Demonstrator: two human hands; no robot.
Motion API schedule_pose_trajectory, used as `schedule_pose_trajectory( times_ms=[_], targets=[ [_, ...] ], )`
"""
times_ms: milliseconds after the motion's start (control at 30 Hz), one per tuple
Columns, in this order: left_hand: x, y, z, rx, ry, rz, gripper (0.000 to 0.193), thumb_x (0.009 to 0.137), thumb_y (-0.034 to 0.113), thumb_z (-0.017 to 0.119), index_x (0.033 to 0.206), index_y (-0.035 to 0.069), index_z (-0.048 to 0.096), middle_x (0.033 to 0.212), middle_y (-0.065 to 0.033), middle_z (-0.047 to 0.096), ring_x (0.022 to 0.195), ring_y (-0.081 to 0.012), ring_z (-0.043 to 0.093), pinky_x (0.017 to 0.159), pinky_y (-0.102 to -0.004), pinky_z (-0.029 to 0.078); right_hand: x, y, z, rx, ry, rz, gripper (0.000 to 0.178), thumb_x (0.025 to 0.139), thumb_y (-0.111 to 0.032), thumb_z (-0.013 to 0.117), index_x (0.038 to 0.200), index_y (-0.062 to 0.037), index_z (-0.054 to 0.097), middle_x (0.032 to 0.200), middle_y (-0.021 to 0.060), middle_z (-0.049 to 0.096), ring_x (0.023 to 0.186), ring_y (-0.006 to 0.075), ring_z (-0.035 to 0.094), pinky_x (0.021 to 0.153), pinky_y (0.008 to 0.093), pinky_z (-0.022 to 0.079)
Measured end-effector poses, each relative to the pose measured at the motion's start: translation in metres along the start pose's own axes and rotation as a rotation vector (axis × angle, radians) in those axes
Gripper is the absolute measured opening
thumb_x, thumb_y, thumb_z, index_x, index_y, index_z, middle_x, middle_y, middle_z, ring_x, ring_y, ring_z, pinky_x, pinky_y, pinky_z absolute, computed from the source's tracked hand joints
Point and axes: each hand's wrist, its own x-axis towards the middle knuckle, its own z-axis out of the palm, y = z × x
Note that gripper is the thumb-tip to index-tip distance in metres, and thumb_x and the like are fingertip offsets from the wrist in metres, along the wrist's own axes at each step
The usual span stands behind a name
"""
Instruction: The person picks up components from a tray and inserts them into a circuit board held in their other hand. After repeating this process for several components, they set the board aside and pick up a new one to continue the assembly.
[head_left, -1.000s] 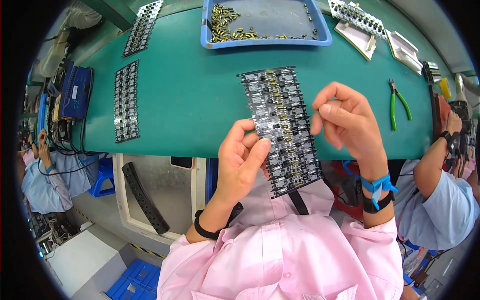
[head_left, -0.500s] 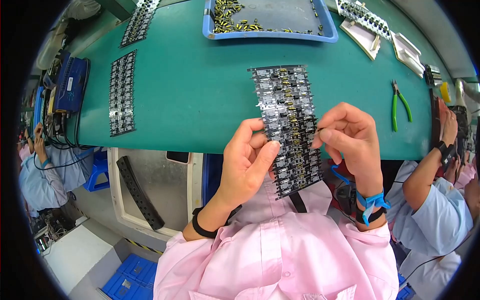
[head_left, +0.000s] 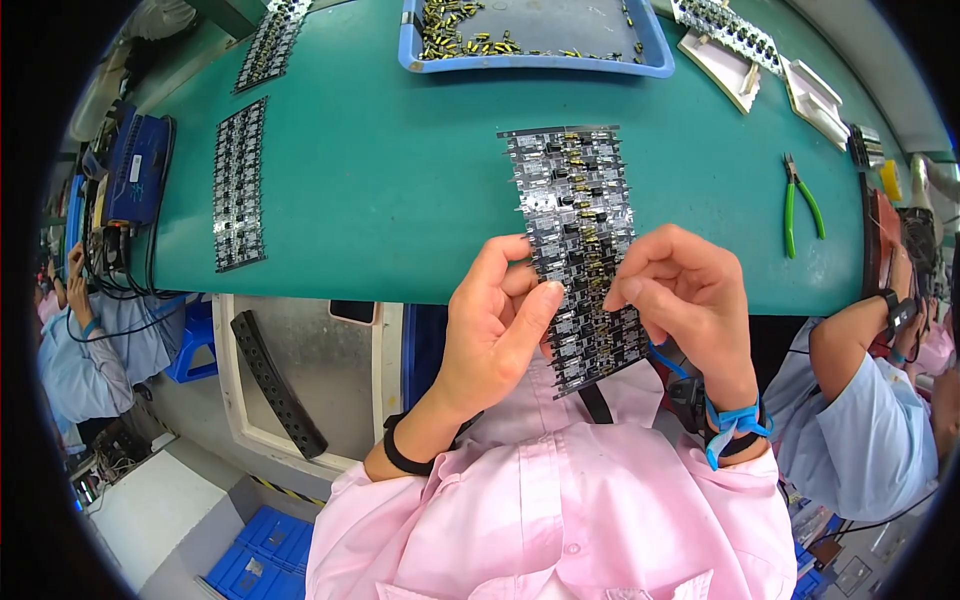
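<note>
A long black circuit board panel [head_left: 548,200] hangs over the table's front edge, tilted, with rows of small silvery, black and yellow parts on it. My left hand [head_left: 490,325] grips its left edge, thumb on the face and fingers behind. Over the panel's right half, my right hand [head_left: 692,300] is closed in a pinch, fingertips at the middle column of parts. Whatever sits between those fingertips is too small or hidden to make out. Beyond the panel, a blue tray [head_left: 535,66] holds many small yellow-and-black cylindrical components [head_left: 450,35].
Two more board panels [head_left: 240,185] lie on the green table [head_left: 370,200] at left, near a blue box with cables [head_left: 138,170]. Green-handled cutters [head_left: 803,205] rest at right. Another panel on white supports [head_left: 725,35] stands far right. Co-workers sit on both sides.
My right hand has moved left from the panel's right edge to over its middle column. The left hand keeps its grip on the panel. The view has shifted slightly.
</note>
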Motion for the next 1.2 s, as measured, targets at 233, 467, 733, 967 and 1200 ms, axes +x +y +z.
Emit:
schedule_pose_trajectory(
  times_ms=[233,467,733,967,1200],
  targets=[
    [0.004,-0.001,0.008,-0.029,0.022,-0.011,0.022,0.079,0.003,0.044,0.097,-0.002,0.033,0.072,-0.0064,0.051,0.051,-0.0043,0.044,0.042,-0.0171,0.036,-0.006,0.008,-0.018,-0.011,0.198,-0.141,0.004,0.072,0.000,0.049,0.075,0.0014,0.047,0.063,0.0051,0.051,0.044,0.0031,0.039,0.039,0.0148,0.030],
    [0.001,-0.003,0.012,-0.013,0.037,0.001,0.021,0.079,0.002,0.043,0.097,-0.003,0.033,0.072,-0.0069,0.052,0.051,-0.0045,0.044,0.042,-0.0172,0.037,-0.014,0.012,-0.030,-0.431,0.202,-0.347,0.009,0.067,0.006,0.050,0.074,0.0010,0.048,0.064,0.0039,0.049,0.050,0.0071,0.043,0.043,0.0186,0.032],
    [0.001,0.005,0.020,0.019,0.044,0.033,0.022,0.079,0.003,0.043,0.098,-0.003,0.034,0.074,-0.0076,0.052,0.052,-0.0043,0.044,0.043,-0.0166,0.037,-0.010,0.006,-0.017,-0.893,0.114,-0.573,0.012,0.064,0.006,0.052,0.074,0.0000,0.049,0.069,0.0085,0.047,0.053,0.0204,0.046,0.046,0.0264,0.037],
    [0.000,0.005,0.021,0.023,0.046,0.038,0.021,0.079,0.003,0.043,0.098,-0.003,0.034,0.074,-0.0075,0.053,0.052,-0.0041,0.045,0.043,-0.0166,0.037,-0.011,-0.003,-0.013,-1.118,0.041,-0.559,0.013,0.062,0.005,0.053,0.071,-0.0013,0.047,0.068,0.0089,0.045,0.054,0.0238,0.047,0.046,0.0304,0.038],
    [-0.004,0.008,0.019,0.010,0.047,0.017,0.021,0.079,0.005,0.043,0.098,-0.002,0.035,0.073,-0.0069,0.053,0.050,-0.0040,0.045,0.042,-0.0163,0.036,-0.010,-0.011,-0.015,-1.180,-0.068,-0.554,0.015,0.059,0.004,0.054,0.070,-0.0015,0.046,0.066,0.0095,0.044,0.053,0.0244,0.047,0.045,0.0313,0.038]
  ],
)
